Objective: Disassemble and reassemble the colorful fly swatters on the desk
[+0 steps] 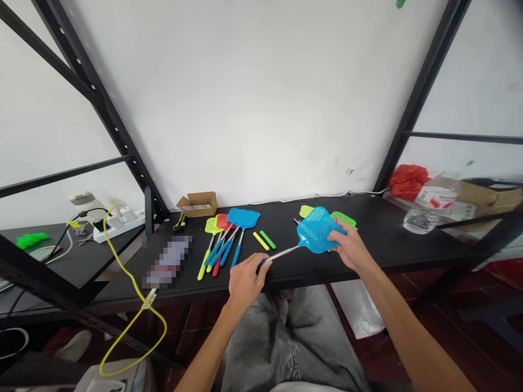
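blue fly swatter, perforated head, metal shaft

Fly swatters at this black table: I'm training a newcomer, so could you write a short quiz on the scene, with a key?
1. Which part of the held blue swatter does the right hand grip?
2. True or false: the left hand grips that swatter's handle end.
3. Which lies between the swatter pile and the held swatter?
A) a bottle
B) a green stick
C) a cardboard box

Key:
1. The edge of its mesh head
2. True
3. B
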The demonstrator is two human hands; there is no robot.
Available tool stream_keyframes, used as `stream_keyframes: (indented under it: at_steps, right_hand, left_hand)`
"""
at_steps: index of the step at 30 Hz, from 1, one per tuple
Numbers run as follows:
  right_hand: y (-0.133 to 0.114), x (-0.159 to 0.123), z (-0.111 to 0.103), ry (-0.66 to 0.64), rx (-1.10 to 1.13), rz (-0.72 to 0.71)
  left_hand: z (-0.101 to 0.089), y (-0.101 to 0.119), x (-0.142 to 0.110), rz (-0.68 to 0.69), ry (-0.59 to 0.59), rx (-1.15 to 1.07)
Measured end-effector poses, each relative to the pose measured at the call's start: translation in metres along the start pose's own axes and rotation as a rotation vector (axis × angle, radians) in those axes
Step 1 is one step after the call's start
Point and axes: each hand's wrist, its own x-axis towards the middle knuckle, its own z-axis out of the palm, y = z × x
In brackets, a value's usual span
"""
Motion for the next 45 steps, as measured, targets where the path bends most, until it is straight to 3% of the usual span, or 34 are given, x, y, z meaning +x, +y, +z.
stream_keyframes:
  at_steps: [9, 29, 45]
  right_hand:
    - [0.004, -0.001, 0.005, 0.006, 0.115, 0.009]
    - [0.027, 0.008, 0.006, 0.005, 0.376, 0.247]
    - [0.015, 0.003, 0.008, 0.0, 0.347, 0.182]
  left_hand:
    - [0.0, 0.001, 0.0, -0.03, 0.022, -0.007]
    - [-0.001, -0.001, 0.0, -0.04, 0.031, 0.0]
    - [0.003, -0.007, 0.0, -0.038, 0.059, -0.038]
